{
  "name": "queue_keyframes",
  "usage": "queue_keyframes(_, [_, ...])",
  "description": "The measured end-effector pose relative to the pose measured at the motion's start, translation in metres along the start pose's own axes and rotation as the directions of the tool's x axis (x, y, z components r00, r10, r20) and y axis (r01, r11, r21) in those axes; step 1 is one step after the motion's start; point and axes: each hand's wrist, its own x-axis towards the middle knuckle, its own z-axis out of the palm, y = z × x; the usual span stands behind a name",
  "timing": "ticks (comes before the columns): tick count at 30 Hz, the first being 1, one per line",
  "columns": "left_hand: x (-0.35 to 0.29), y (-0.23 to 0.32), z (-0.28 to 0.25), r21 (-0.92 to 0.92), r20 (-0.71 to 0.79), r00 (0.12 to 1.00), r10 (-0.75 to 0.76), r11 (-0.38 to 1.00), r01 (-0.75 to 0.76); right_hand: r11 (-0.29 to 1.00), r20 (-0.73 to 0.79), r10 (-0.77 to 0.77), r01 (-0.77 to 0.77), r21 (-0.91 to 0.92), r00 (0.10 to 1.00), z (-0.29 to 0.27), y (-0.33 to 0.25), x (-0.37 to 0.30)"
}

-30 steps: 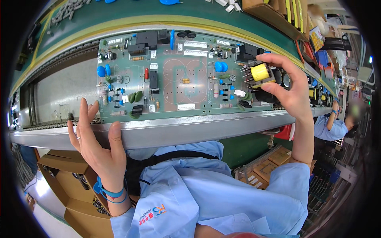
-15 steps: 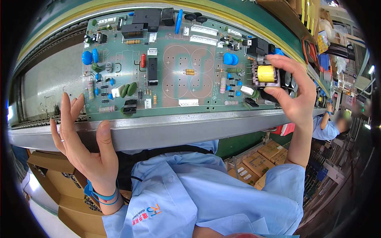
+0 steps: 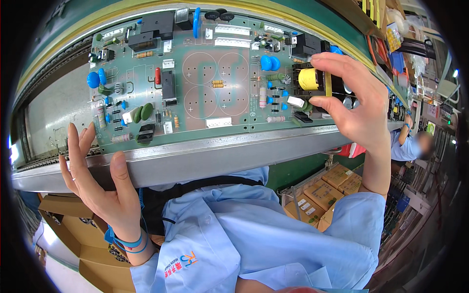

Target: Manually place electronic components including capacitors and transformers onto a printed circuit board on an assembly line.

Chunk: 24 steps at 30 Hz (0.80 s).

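My right hand [image 3: 354,93] pinches a yellow-wrapped transformer [image 3: 309,79] between thumb and fingers. The transformer is at the right end of a green circuit board [image 3: 254,107], beside a pair of blue disc components [image 3: 269,63]. Whether it rests on the board or hangs just above it, I cannot tell. My left hand [image 3: 100,180] has its fingers spread at the board's left end, by the grey metal rail [image 3: 210,152], and holds nothing. White connectors [image 3: 232,30], black relays [image 3: 157,24] and a red component [image 3: 158,75] stand on the board.
Left of the board, a conveyor chain [image 3: 49,154] runs beside a pale metal plate [image 3: 53,105]. An open cardboard box [image 3: 88,234] stands below left, and closed cartons [image 3: 322,193] sit below right. At far right, a co-worker [image 3: 413,144] reaches toward the line.
The circuit board has slid left along the rail. My right hand has moved left with the transformer, which is now turned so its pins no longer show. My left hand stays spread.
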Motion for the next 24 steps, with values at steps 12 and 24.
queue_keyframes(12, [0.0, -0.002, 0.0, 0.064, -0.003, 0.999, 0.04, 0.997, -0.04, 0.989, -0.071, 0.086, -0.076, 0.128, 0.994, 0.009, -0.002, -0.002])
queue_keyframes(24, [0.008, 0.056, -0.009, -0.062, 0.133, 0.906, 0.402, 0.916, -0.397, 0.997, -0.055, 0.006, -0.001, 0.083, 0.998, 0.01, -0.001, -0.003])
